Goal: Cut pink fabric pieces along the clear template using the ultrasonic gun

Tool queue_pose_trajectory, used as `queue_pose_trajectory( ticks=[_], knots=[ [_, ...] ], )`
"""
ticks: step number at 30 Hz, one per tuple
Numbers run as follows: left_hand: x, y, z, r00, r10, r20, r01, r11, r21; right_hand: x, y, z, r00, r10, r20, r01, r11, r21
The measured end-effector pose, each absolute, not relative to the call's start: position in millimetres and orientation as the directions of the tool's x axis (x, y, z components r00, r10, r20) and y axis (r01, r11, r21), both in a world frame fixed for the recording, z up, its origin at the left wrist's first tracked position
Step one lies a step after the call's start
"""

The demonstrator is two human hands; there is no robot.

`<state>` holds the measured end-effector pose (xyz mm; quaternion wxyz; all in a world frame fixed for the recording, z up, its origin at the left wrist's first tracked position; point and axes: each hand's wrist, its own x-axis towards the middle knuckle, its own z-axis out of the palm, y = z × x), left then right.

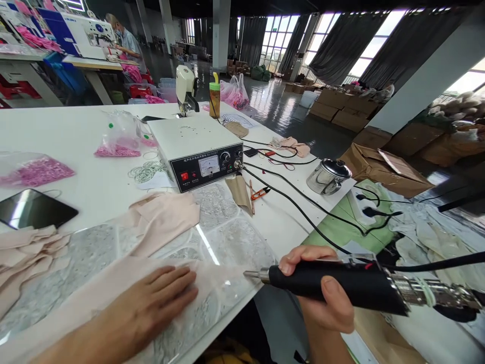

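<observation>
My right hand (322, 283) is wrapped round a black ultrasonic handpiece (341, 284), held almost level with its metal tip pointing left. The tip is at the right end of a pale pink fabric strip (87, 288); whether they touch I cannot tell. Flat on this strip lies my left hand (159, 298), fingers stretched out, over a clear sheet with a grey stone pattern (238, 237). A cable runs from the handpiece toward a control box (206, 164) with a dial and a red switch. More pink fabric (164, 215) lies in front of the box.
Orange-handled thread snips (260, 193), a metal mug (329, 177) and black cables lie on the right of the white table (280, 217). A phone (36, 208), stacked fabric pieces (26, 258) and bags of pink bits (117, 139) are on the left. Someone sits by a sewing machine (81, 35) behind.
</observation>
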<state>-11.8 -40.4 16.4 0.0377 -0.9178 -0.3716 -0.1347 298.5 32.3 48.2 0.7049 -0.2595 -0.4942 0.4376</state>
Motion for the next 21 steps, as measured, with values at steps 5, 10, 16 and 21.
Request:
queue_pose_trajectory(
  ticks=[5, 10, 16, 21],
  knots=[
    [-1, -31, 26, 0.672, 0.665, 0.327, 0.679, -0.729, 0.085, 298, 27, 52, 0.11, 0.877, 0.468, -0.389, 0.471, -0.791],
    [26, -30, 14, 0.661, 0.664, 0.35, 0.682, -0.726, 0.088, 295, 32, 51, 0.105, 0.873, 0.477, -0.431, 0.472, -0.769],
    [21, -30, 12, 0.66, 0.673, 0.334, 0.704, -0.709, 0.036, 301, 28, 52, 0.101, 0.877, 0.47, -0.416, 0.466, -0.781],
    [29, -36, 22, 0.676, 0.662, 0.323, 0.701, -0.713, -0.004, 301, 34, 50, 0.118, 0.87, 0.479, -0.475, 0.473, -0.742]
  ],
)
